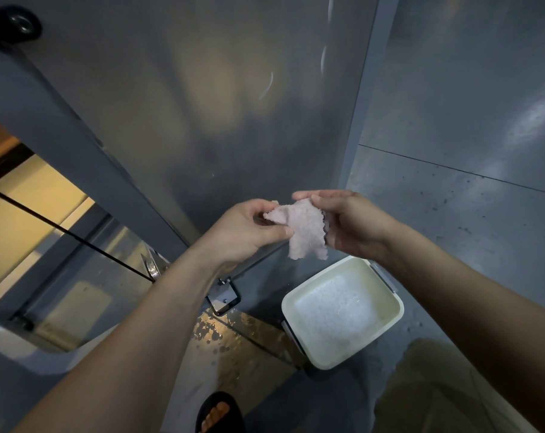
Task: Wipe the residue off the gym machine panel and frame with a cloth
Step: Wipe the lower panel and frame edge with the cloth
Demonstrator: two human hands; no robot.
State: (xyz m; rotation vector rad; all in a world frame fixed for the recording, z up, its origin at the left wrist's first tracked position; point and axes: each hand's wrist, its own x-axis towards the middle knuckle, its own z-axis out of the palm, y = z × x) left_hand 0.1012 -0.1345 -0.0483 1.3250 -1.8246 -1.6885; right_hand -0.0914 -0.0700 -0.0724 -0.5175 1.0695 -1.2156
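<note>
Gym: grey machine panel (202,104), painted frame (62,135) (black cable (62,228) beside), concrete floor (452,198).

White tub (385,303) of suds, black sandal (221,399)

Dim, cool grey light throughout. The one warm source glows yellow behind the frame (87,160) at the left edge. The panel (177,151) carries a soft, smeared warm reflection, possibly of the person, and thin white glare streaks (266,85) towards the upper right. A pale sheen lies across the floor (452,214) at far right, and wet spots (215,332) glint amber lower down. The cloth (302,229) is fairly sharp; the forearms (109,354) go soft near the lower edge. Straight edges bow towards the corners.
</note>
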